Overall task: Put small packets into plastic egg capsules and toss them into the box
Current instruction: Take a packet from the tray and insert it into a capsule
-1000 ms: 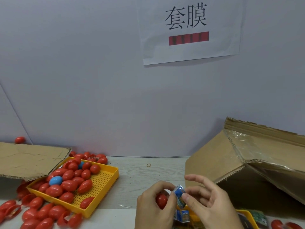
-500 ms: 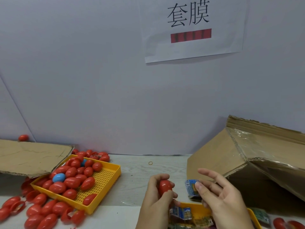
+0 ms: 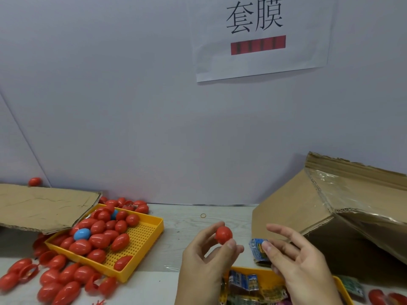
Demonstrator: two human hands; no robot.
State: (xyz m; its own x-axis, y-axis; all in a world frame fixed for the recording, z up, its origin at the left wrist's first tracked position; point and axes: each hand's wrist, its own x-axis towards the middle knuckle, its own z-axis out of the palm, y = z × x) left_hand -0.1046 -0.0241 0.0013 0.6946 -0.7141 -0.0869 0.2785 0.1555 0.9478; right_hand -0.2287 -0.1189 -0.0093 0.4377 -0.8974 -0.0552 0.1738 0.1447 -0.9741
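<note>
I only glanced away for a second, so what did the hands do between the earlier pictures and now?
The hands drew apart. A second ago both met around the capsule and packet; now the left hand pinches the red capsule alone and has lifted it slightly, while the right hand has carried the blue packet off to the right, gripping it. The yellow tray of capsules and the cardboard box stayed put.

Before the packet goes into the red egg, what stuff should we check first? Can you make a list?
1. Left hand holds the red egg: ok.
2. Right hand pinches the blue packet: ok.
3. Egg is open for the packet: cannot tell, it looks closed from here.
4. Packet is small enough to fit: cannot tell.
5. Cardboard box is near the right hand for the toss: ok.
6. More packets wait in the near yellow tray: ok.
</note>
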